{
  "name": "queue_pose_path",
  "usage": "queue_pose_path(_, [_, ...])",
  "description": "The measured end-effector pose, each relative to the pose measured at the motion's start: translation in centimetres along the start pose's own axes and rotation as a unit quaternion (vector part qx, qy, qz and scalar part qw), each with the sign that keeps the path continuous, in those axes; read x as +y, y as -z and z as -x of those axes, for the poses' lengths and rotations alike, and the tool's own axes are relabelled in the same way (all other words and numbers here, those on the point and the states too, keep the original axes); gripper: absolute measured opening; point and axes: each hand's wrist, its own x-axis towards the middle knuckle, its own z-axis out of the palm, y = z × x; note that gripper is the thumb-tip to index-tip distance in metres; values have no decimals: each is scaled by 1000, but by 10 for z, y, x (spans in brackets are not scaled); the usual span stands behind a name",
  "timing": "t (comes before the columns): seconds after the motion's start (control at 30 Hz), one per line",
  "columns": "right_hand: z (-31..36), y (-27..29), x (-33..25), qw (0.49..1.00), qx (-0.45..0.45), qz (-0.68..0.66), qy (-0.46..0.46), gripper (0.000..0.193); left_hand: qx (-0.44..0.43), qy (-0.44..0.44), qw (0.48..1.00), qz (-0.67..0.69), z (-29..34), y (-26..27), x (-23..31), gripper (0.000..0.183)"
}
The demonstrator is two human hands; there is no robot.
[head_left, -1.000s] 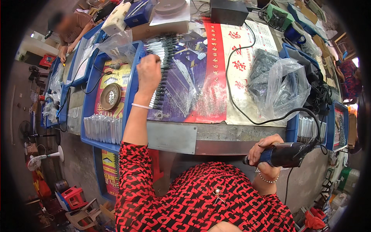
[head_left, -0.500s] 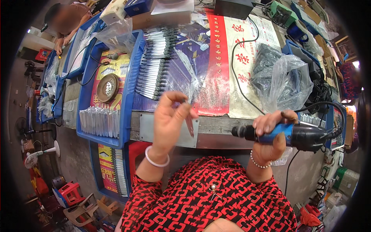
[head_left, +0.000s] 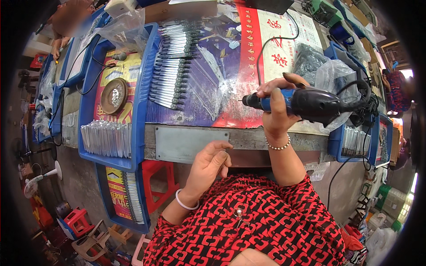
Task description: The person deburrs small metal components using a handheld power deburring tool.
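Note:
My right hand (head_left: 279, 111) is wrapped round a blue and black electric screwdriver (head_left: 310, 105), raised over the front of the bench. A thin bit (head_left: 240, 100) sticks out of its nose toward the left, touching nothing that I can see. Lower down, in front of the bench edge, my left hand (head_left: 211, 163) is closed with curled fingers. Whatever lies in those fingers, if anything, is hidden. Beyond it, a grey metal plate (head_left: 188, 144) lies on the bench edge. Rows of slim silver pieces with dark ends (head_left: 171, 73) lie on the bench at the back left.
On the left, a blue tray (head_left: 141, 133) holds a round brown dish (head_left: 104, 98) of small metal bits and a row of slim pieces in clear wrapping (head_left: 106, 138). Clear plastic bags (head_left: 339, 80) and a cable (head_left: 262, 53) occupy the right side. A red stool (head_left: 166, 195) stands below.
My right hand has lifted the screwdriver up and to the left, turning its nose. My left hand has drawn down toward my body, and its fingers have curled in. The view has shifted slightly.

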Motion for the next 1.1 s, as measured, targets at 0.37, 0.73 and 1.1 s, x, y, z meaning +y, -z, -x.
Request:
queue_pose_path(0.37, [-2,-1,7,998,8,51,-20,37,35,17,994,101,-12,10,2,21])
queue_pose_path(0.73, [1,0,-29,994,-71,-86,18,47,68,0,988,138,-55,-3,13,25])
queue_pose_path(1.1, [-2,3,-58,990,-86,-115,-10,53,-32,85,963,254,-80,-1,17,33])
